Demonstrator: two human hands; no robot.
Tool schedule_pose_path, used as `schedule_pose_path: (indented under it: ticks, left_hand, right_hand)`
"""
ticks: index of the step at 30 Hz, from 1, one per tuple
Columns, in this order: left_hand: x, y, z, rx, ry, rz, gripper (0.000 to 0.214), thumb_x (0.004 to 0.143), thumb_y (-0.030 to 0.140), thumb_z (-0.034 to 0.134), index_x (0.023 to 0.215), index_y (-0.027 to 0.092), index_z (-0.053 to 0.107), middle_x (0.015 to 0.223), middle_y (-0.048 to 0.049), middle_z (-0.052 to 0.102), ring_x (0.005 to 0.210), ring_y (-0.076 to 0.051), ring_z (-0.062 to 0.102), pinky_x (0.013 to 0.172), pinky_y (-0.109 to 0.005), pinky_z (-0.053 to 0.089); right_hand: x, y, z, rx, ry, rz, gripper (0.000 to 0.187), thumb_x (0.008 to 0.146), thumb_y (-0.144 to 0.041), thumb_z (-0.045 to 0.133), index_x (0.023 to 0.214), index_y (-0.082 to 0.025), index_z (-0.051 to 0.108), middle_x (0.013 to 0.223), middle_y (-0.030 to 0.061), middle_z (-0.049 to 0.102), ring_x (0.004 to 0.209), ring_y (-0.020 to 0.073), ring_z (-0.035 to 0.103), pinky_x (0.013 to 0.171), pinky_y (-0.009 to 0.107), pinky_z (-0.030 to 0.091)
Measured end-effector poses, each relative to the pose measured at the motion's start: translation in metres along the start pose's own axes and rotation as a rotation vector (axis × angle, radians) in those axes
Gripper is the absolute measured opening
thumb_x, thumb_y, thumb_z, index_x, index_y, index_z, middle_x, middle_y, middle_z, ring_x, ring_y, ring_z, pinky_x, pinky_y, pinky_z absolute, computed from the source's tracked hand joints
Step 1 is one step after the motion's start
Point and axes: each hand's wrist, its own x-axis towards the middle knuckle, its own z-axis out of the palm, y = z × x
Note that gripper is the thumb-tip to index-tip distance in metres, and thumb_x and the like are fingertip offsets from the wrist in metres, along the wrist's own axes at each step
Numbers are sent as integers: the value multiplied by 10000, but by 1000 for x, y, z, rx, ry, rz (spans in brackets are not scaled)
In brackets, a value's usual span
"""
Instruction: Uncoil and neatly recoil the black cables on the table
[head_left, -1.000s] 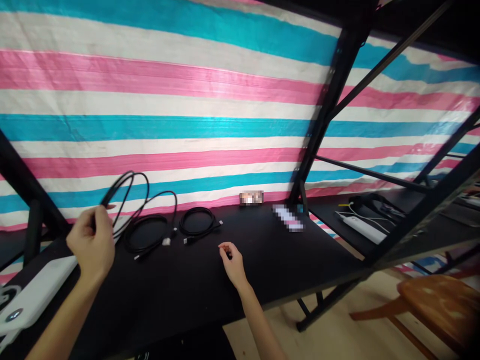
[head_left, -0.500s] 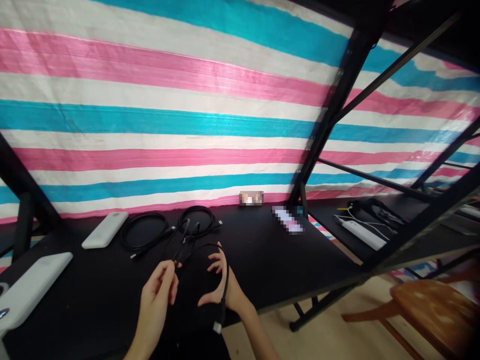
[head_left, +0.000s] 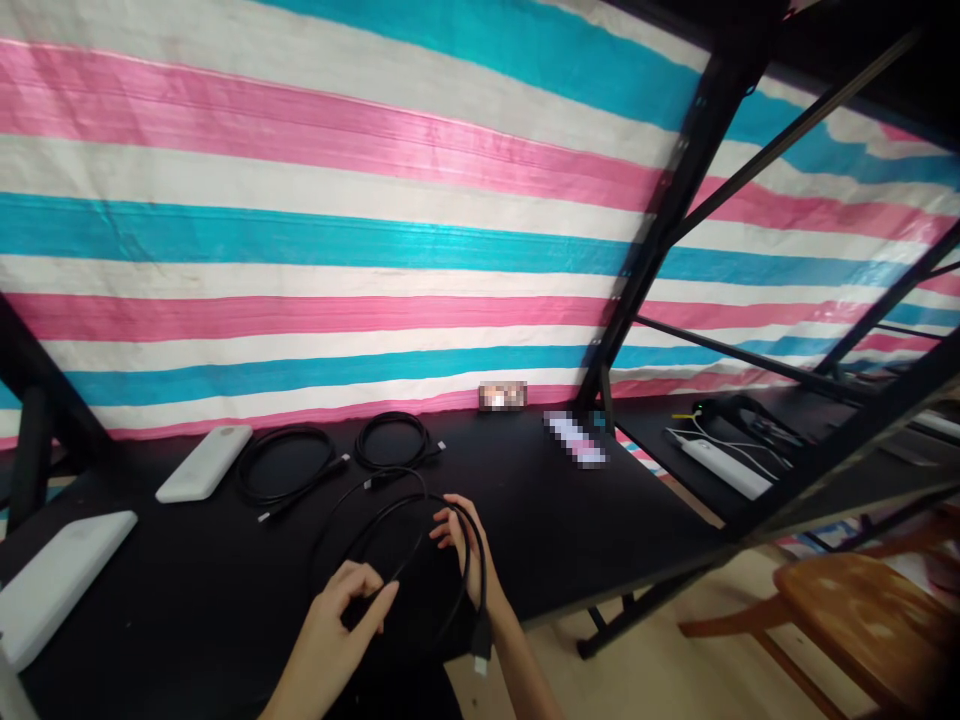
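Head view: black cable (head_left: 421, 496) in loose loops over the surface (head_left: 555, 530), toward its near edge. Left hand (head_left: 349, 615) pinches a strand; right hand (head_left: 469, 550) has loops across it, fingers loosely curled, can't tell if gripping. Should be light, flexible, a bit springy; best held by the gathered loops, clear of the plug (head_left: 481, 638). Left fingertip contact blurred, cable's other end unclear, near-left white block (head_left: 71, 585) cut off.
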Motion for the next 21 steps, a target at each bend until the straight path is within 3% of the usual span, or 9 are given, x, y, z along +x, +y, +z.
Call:
schedule_pose_path:
  ticks: [5, 10, 14, 18, 21]
  left_hand:
    - [-7, -12, -1, 75, -85, 25, 327, 816, 443, 579, 603, 211, 489, 708, -5, 537, 693, -164, 567, 696, -276, 449]
    - [-10, 0, -2, 34, -102, 15, 329, 850, 430, 539, 597, 221, 525, 716, -24, 562, 704, -181, 571, 698, -288, 453]
    - [-7, 10, -11, -40, 51, 4, 314, 852, 437, 537, 614, 233, 543, 657, -1, 539, 639, -171, 549, 660, -275, 441]
    - [0, 6, -30, -138, 303, -31, 245, 858, 467, 533, 752, 246, 536, 550, 50, 506, 558, -142, 503, 587, -242, 411]
    - [6, 4, -47, -265, 450, -59, 248, 856, 499, 538, 898, 255, 512, 500, 82, 520, 503, -127, 501, 550, -228, 413]
  right_hand:
    - [2, 1, 1, -31, 13, -17, 417, 910, -557, 483, 1136, -212, 548, 913, 46, 611, 687, 152, 632, 603, 285, 489]
    - [2, 5, -1, -53, 60, -58, 420, 900, -560, 501, 1109, -205, 584, 906, 47, 615, 679, 151, 627, 605, 295, 499]
    - [1, 7, -3, -81, 181, -68, 460, 872, -621, 494, 1040, -203, 591, 862, 44, 627, 648, 153, 614, 599, 308, 501]
    - [-1, 2, -6, -175, 274, -51, 488, 897, -647, 403, 1016, -213, 591, 784, 28, 629, 631, 161, 593, 638, 326, 510]
    - [-2, -3, -8, -252, 300, -66, 506, 920, -638, 345, 1006, -222, 619, 996, 71, 655, 705, 166, 613, 699, 341, 526]
